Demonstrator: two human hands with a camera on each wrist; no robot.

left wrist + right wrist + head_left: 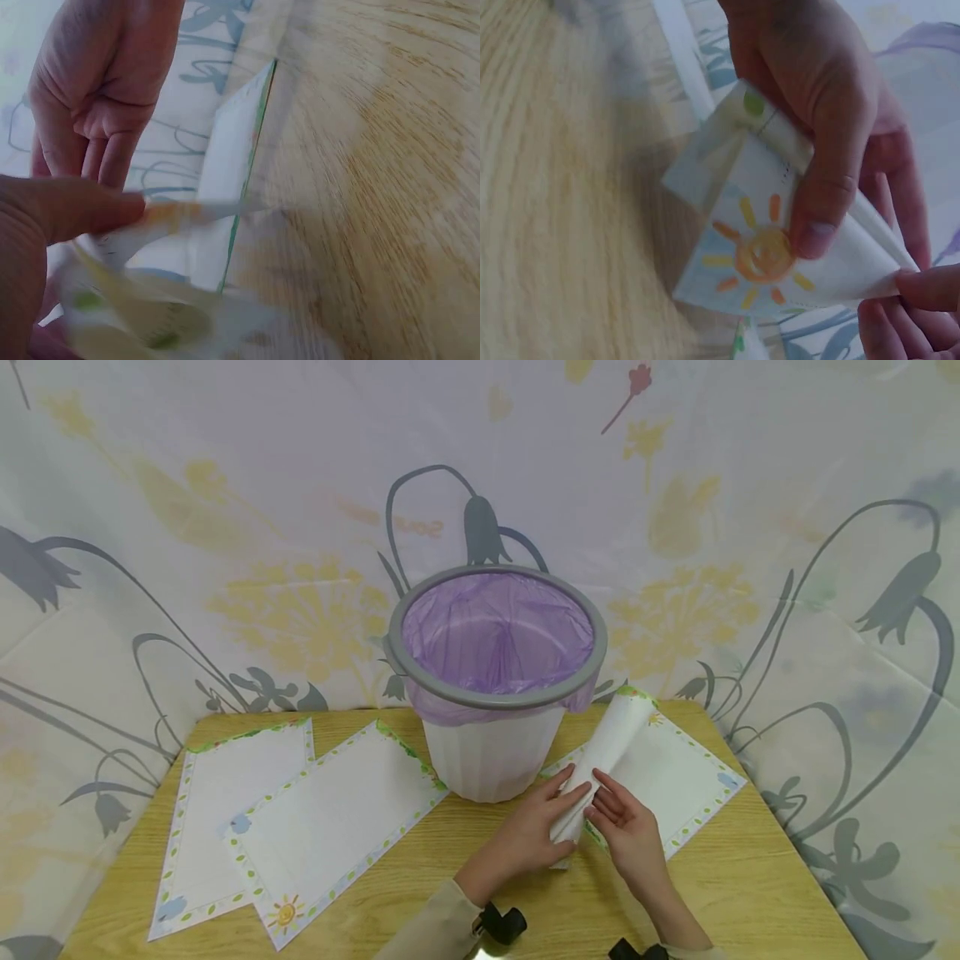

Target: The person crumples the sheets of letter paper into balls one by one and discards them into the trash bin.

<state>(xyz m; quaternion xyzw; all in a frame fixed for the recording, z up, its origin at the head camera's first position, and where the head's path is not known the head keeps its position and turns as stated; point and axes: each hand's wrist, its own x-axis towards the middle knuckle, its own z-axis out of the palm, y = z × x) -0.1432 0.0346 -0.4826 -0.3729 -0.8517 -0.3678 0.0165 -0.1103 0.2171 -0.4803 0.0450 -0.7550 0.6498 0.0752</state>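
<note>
Beige sleeve [431, 927] of the left arm lies nearest. Left hand [525, 828] grips the paper roll [613, 735] between thumb and fingers; right hand [632, 839] pinches its edge. Roll position: above a flat sheet [675, 785] at the table's [735, 893] back right corner. Bin [491, 756]: middle, back edge. Two overlapping sheets [337, 814]: left edge.

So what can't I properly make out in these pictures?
Rolled sheet, near end: left wrist view, motion blur.
Right-side flat sheet, part: head view, behind the rolled sheet.
Bin, inner bottom: head view, covered by purple liner.
Leftmost sheet, one corner: head view, under overlapping sheet.
</note>
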